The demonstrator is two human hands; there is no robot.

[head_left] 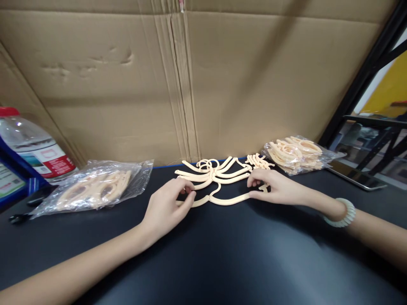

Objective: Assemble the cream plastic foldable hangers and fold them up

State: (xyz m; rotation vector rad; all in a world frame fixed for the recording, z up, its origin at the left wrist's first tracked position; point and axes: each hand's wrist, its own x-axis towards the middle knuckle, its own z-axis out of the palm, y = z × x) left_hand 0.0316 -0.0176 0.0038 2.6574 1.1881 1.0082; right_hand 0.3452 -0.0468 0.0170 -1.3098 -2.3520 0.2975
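Note:
A cream-coloured clothes hanger (229,201) lies at the front of a small stack, its curved hook pointing away from me. My left hand (170,203) pinches its left arm, thumb and fingers close together. At the opposite end, my right hand (270,186) grips the tip of the right arm with bent fingers. Just behind, several more cream hangers (219,173) overlap in a fanned stack, hooks bunched in the middle. Loose small cream pieces (259,161) are heaped beyond my right hand.
Clear plastic bags of cream hangers lie left (98,190) and right (295,154) on the black table (203,262). A phone (356,176) rests at the right. A large bottle (32,148) and a blue container (12,178) stand left. Cardboard (127,84) walls the back.

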